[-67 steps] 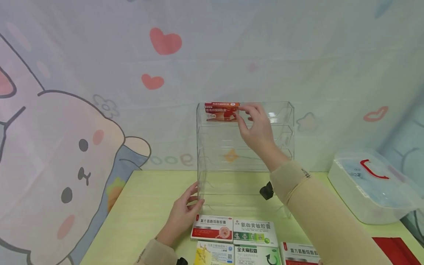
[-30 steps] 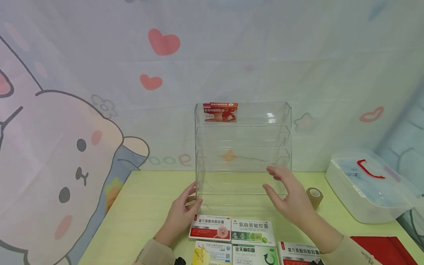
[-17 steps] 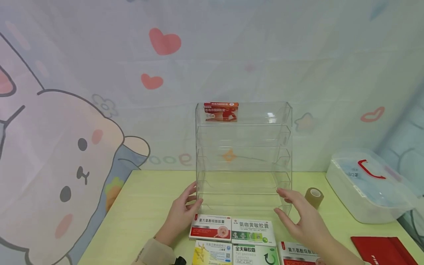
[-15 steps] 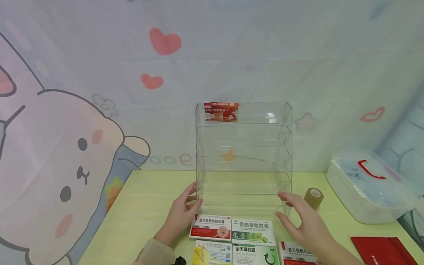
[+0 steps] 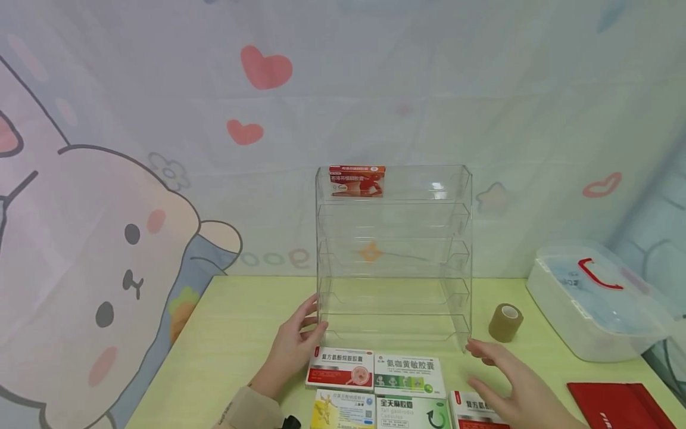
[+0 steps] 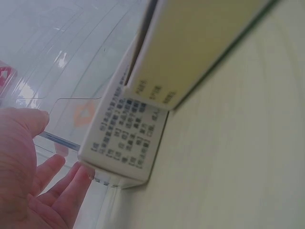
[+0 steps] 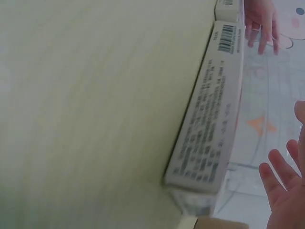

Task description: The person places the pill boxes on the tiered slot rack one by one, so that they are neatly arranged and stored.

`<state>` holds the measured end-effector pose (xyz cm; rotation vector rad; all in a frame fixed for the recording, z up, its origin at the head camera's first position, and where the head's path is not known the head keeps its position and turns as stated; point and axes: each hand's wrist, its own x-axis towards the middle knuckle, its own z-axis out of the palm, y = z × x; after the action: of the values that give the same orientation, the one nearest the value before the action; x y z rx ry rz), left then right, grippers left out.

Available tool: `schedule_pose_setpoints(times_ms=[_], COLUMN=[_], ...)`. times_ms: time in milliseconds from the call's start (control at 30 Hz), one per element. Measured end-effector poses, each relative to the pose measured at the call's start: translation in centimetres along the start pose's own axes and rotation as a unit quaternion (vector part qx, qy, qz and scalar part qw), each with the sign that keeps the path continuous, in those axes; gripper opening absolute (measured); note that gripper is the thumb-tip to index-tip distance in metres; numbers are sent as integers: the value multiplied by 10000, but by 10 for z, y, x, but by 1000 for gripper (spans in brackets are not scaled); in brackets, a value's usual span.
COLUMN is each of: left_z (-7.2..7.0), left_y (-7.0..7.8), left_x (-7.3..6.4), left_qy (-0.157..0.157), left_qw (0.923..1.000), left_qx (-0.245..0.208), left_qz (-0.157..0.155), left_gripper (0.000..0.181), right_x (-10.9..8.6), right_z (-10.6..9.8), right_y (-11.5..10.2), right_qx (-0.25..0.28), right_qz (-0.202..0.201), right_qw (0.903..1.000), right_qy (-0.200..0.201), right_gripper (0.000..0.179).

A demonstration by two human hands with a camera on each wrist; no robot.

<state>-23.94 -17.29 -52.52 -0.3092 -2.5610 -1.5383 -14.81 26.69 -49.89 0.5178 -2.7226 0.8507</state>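
In the head view a clear tiered acrylic rack (image 5: 393,203) stands upright on the table. A red medicine box (image 5: 356,182) sits at the left of its top tier. My left hand (image 5: 292,345) holds the rack's lower left side, thumb in front and fingers round the edge; the left wrist view shows this hand (image 6: 21,167) too. My right hand (image 5: 517,387), with fingers spread and nothing in them, is just off the rack's lower right corner. Several medicine boxes lie before the rack: red-and-white (image 5: 340,368), green-and-white (image 5: 409,375), yellow-and-white (image 5: 344,409), and others.
A brown tape roll (image 5: 505,323) stands right of the rack. Farther right are a translucent lidded bin (image 5: 589,316) with a red handle and a red flat packet (image 5: 621,405). A printed cloth (image 5: 375,89) hangs behind the pale yellow table (image 5: 236,322).
My right hand let go of the red medicine box on the top tier, then came down and right past the rack's lower right side. My left hand stayed at the rack.
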Motion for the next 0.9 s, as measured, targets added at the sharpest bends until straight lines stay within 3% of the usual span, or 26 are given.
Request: schedule_pose_setpoints(times_ms=[100,167,300,533,833,900], left_z=[1,0,0,0,0,0], left_y=[0,0,0,2,2,2], left_x=[0,0,0,-1,-1,-1], left_qy=[-27,-24,10,2,21,20], left_qw=[10000,10000,10000,10000,10000,10000], left_qx=[-35,-29,-34,-56,-11,-11], left_qz=[10,-7,-37,-56,-4,-21], left_gripper=[70,69,69,69,69,69], right_x=[-7,-10,-18,-33,-39,-40], right_z=[-8,-13,-19,-26,-23,-21], right_y=[8,14,29,59,81,83], right_qx=[228,555,883,497,924,892], right_qz=[677,1106,1532,980,963,914], right_qw=[9946,9841,9662,9680,9539,9547], right_qy=[-755,-1278,-1876,-2257,-2688,-2688], right_gripper=[73,79,85,80,64,63])
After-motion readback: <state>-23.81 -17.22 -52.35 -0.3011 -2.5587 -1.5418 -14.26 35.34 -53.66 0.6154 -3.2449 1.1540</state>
